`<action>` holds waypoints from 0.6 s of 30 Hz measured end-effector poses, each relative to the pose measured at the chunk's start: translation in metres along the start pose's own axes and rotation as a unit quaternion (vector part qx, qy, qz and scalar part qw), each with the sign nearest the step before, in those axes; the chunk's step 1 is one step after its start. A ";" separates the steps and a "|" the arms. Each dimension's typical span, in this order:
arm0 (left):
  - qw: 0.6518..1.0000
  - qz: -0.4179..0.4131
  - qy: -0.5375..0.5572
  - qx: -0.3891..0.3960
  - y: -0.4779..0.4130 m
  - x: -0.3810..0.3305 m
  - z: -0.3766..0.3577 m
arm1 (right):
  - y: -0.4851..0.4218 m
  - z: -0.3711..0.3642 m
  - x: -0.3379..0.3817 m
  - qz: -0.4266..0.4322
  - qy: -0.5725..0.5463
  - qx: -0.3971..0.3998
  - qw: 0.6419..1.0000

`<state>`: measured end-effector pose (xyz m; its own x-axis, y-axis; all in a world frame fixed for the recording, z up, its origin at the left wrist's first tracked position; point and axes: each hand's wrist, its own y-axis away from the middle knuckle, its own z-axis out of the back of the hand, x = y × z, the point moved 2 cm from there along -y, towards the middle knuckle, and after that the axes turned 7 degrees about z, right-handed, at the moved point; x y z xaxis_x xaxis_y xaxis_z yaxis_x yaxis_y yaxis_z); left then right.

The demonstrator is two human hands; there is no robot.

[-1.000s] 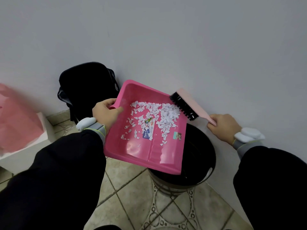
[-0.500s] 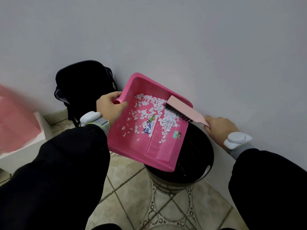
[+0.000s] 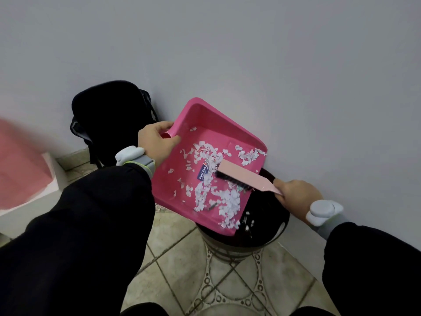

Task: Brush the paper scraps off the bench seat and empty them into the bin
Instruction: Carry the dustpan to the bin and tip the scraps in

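A blue sticker on the floor of the pink dustpan reads "Dust Pan" in white letters; a smaller line beneath it is too small to read.

One wide-angle view from a camera worn on the person's head, facing forward and steeply down along both black sleeves. It is near: the pink dustpan, the brush and the black bin beneath fill the centre. A grey wall takes the upper half, tiled floor the bottom edge.
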<state>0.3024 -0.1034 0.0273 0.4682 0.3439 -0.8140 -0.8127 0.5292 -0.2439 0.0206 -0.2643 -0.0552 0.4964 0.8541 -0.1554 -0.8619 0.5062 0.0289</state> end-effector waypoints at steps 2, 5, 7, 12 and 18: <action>1.000 -0.003 -0.003 0.001 -0.001 -0.001 -0.001 | 0.001 0.002 -0.004 -0.010 -0.008 -0.007 1.000; 1.000 0.000 -0.005 0.005 -0.003 -0.003 -0.002 | 0.002 0.004 -0.009 -0.019 -0.019 -0.011 1.000; 1.000 0.004 -0.005 0.004 -0.004 -0.004 -0.002 | 0.003 0.004 -0.010 -0.018 -0.019 -0.008 1.000; 1.000 -0.005 -0.006 0.007 -0.007 -0.004 -0.003 | 0.002 0.004 -0.015 -0.031 -0.018 -0.026 0.999; 0.999 -0.038 -0.026 0.021 -0.010 -0.011 -0.004 | -0.013 0.010 -0.017 -0.055 -0.058 -0.063 0.995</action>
<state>0.3038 -0.1154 0.0369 0.5470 0.3402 -0.7649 -0.7586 0.5878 -0.2810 0.0244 -0.2847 -0.0426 0.5910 0.8060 -0.0348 -0.8040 0.5848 -0.1079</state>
